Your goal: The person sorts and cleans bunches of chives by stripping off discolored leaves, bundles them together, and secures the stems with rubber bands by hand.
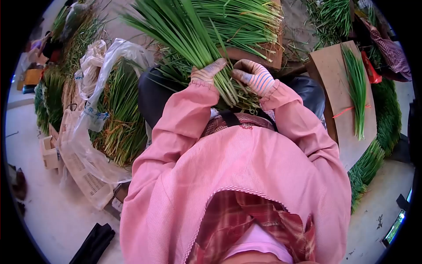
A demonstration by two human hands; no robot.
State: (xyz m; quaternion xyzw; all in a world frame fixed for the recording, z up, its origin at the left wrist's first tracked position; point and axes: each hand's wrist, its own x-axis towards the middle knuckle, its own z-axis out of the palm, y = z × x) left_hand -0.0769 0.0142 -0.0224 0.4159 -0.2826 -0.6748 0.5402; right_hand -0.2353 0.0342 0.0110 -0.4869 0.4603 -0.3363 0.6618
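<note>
My left hand (208, 71), in a striped fingerless glove, is wrapped round a thick bunch of long green stalks (187, 42). The leaves point up and to the left, and the pale stem ends hang toward my lap. Beside the stems, my right hand (253, 75) has its fingers curled in, close to the bunch's right edge; what they hold, if anything, is too small to tell. A pile of similar stalks (246, 26) lies on a brown board just beyond my hands.
At left, a plastic-lined crate (90, 176) holds more greens (121, 114). At right, a tied bundle (357, 88) lies on a cardboard-coloured board (327, 66), with green bunches (387, 119) beside it. Another person's checkered sleeve (389, 48) shows at upper right.
</note>
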